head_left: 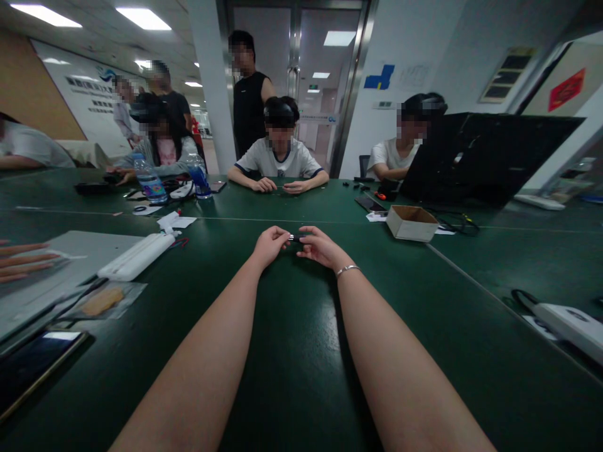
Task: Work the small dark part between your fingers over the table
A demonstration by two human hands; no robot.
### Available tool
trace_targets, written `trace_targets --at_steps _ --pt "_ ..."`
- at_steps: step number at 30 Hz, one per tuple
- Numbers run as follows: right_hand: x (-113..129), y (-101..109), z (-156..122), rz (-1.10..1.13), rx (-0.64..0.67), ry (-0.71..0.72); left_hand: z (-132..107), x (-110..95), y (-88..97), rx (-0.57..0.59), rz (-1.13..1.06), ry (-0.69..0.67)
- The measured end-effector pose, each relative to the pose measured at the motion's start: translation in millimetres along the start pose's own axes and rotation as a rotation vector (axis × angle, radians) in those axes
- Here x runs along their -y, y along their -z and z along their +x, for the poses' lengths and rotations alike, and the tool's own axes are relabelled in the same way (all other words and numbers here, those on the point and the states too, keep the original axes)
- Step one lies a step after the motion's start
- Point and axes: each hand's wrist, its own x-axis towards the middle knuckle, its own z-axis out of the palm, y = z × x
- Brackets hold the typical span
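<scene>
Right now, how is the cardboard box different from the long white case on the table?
The cardboard box is brown, squat and open on top; the long white case is white, slim and closed. The cardboard box sits to the right of the left hand and right hand, which pinch a small dark object; the long white case lies to their left. Both rest on the green table.

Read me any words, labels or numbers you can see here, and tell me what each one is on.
No text here can be read.
Wall board: dark lettering and a blue logo, too blurred.
Water bottle: coloured label, too small.
Red diamond sign: characters not legible.
Green sign beyond the glass door: too small.
Small dark object between both hands' fingers: no marking visible.
</scene>
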Motion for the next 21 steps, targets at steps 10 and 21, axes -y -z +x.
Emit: trace_targets --at_steps 10,21 --pt "-0.5 0.0 1.0 -0.012 0.011 0.003 0.1 0.6 0.7 -0.002 -0.010 -0.016" --pt "-2.2 3.8 3.6 -0.023 0.042 -0.002 1.0 2.6 2.4 0.003 0.010 -0.024"
